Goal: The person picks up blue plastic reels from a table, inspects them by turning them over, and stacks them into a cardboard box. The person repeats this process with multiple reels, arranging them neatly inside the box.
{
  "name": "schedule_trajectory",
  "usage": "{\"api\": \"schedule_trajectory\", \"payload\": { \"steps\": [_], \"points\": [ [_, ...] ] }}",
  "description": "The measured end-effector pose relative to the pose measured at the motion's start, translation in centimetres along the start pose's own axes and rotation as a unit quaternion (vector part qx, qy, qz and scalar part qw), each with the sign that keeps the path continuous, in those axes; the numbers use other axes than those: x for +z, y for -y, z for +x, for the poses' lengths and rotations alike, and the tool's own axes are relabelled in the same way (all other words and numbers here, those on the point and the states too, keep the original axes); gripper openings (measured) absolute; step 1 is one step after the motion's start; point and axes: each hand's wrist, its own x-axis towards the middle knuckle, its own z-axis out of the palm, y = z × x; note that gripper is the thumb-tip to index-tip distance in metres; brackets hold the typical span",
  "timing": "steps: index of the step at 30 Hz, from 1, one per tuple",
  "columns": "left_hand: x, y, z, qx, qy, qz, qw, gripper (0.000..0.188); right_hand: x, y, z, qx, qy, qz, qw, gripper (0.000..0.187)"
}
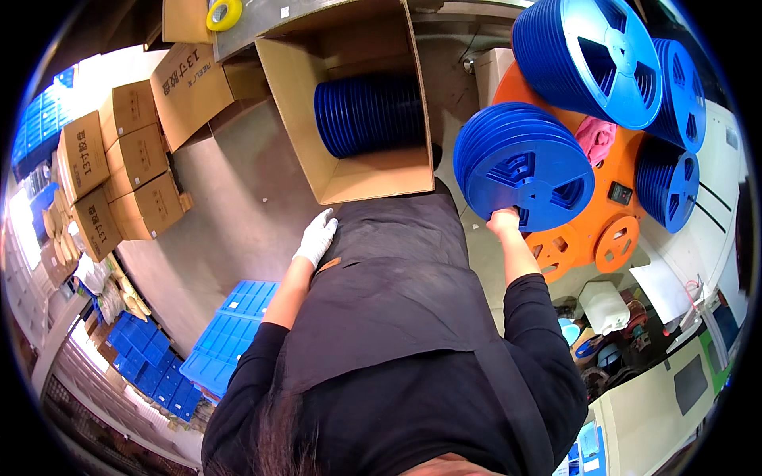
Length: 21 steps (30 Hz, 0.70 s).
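My right hand [505, 221] is bare and closed on the lower rim of a stack of blue plastic reels [548, 178]; some of its fingers are hidden in a cut-out of the front reel. The stack is at the near left of an orange surface [615, 170]. In a white glove, my left hand [319, 236] lies against the side of my dark apron [397, 238] with its fingers stretched out and holds nothing. Just beyond it stands an open cardboard box [373, 184], with a row of dark blue reels [349, 119] on their edges inside.
More blue reel stacks [627, 59] stand on the orange surface, with a pink cloth [595, 139] and orange reels [617, 244]. Closed cartons [131, 159] are piled at the left. Blue crates [230, 333] stand by my left arm. Yellow tape [224, 14] lies at the back.
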Motion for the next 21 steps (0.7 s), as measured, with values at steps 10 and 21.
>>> {"api": "schedule_trajectory", "payload": {
  "steps": [10,21],
  "points": [
    [-3.5,-0.2,3.3,0.019,0.041,0.009,0.999,0.05,-6.9,7.4,-5.4,0.01,-0.09,0.34,0.936,0.048],
    [-5.3,4.5,10.9,0.088,0.054,0.027,0.994,0.049,-20.8,8.1,-24.6,-0.089,-0.208,0.876,0.426,0.047]
  ]
}}
